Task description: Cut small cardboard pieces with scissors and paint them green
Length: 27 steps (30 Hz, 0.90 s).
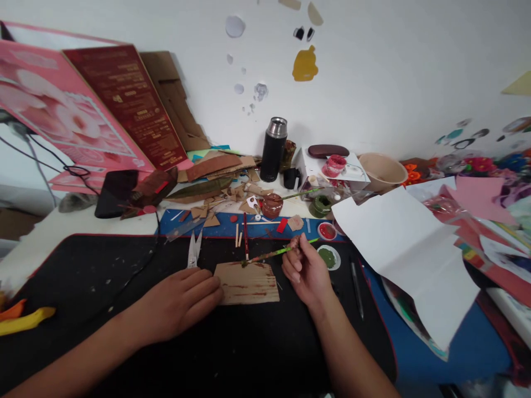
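A piece of brown cardboard (249, 288) with reddish-brown paint streaks lies on the black mat (232, 348). My left hand (178, 301) rests flat, fingers stretched out, its fingertips at the cardboard's left edge. Between the fingers of my right hand (306, 271) is a paintbrush (269, 255) with a green, paint-stained handle. Its dark bristles are at the cardboard's top edge; whether they touch it I cannot tell. Scissors (194, 251) lie half open beyond my left hand, their handles hidden. Just right of my right hand sits a white lid of green paint (329, 257).
Behind the mat stand a brown paint jar (272, 207), a green paint jar (321, 207) and a red paint lid (327, 231). A black thermos (274, 152) stands near the wall. Cardboard scraps (224, 196) lie left; white paper (404, 249) and a pen (357, 287) lie right.
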Motion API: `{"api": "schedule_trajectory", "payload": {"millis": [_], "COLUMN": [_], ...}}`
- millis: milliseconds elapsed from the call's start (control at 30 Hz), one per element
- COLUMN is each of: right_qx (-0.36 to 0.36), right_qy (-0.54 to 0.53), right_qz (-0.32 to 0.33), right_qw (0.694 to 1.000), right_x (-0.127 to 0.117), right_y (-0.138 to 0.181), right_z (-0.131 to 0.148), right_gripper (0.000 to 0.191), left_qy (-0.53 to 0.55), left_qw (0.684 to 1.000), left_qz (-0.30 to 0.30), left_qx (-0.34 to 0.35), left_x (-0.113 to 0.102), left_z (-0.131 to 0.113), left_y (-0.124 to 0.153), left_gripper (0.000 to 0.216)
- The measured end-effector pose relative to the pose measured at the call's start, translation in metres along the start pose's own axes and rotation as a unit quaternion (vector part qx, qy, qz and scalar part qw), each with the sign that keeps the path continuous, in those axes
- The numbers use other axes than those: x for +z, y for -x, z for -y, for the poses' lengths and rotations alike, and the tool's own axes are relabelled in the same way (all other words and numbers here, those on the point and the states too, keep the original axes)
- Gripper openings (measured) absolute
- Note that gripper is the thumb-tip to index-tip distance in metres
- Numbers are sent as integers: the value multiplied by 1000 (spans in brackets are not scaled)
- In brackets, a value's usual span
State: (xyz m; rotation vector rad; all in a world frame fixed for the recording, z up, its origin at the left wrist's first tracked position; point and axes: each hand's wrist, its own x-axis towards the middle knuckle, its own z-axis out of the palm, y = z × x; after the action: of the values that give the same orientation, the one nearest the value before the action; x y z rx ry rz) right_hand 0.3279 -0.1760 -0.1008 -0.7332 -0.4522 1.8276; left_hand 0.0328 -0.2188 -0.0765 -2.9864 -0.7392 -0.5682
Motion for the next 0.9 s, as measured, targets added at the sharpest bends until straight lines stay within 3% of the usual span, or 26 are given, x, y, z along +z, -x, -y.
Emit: {"api": "schedule_trajectory", "payload": {"millis": [167, 500, 600, 800, 900], "right_qx": [-2, -1, 2, 6, 4], "right_qy": [8, 6, 4, 22, 27], "right_qz": [0, -5, -12, -24, -28], "right_qw": [1000, 1000, 1000, 999, 999], "right_x": [1, 1, 1, 2, 2], "right_y": [-1, 0, -1, -1, -2], "right_z": [-2, -2, -2, -4, -4], "right_gripper": [36, 35, 36, 38, 39], "left_qy": [-17, -27, 9, 7, 4], "left_qw": [1000, 997, 993, 956, 938], "left_qz": [5, 76, 94, 31, 35], "left_qx": [1, 2, -65, -292, -345], "left_x": [4, 15, 20, 21, 19], "left_z": [5, 10, 6, 1, -1], "left_y": [2, -2, -2, -3, -6], "left_gripper": [22, 23, 22, 1, 26]}}
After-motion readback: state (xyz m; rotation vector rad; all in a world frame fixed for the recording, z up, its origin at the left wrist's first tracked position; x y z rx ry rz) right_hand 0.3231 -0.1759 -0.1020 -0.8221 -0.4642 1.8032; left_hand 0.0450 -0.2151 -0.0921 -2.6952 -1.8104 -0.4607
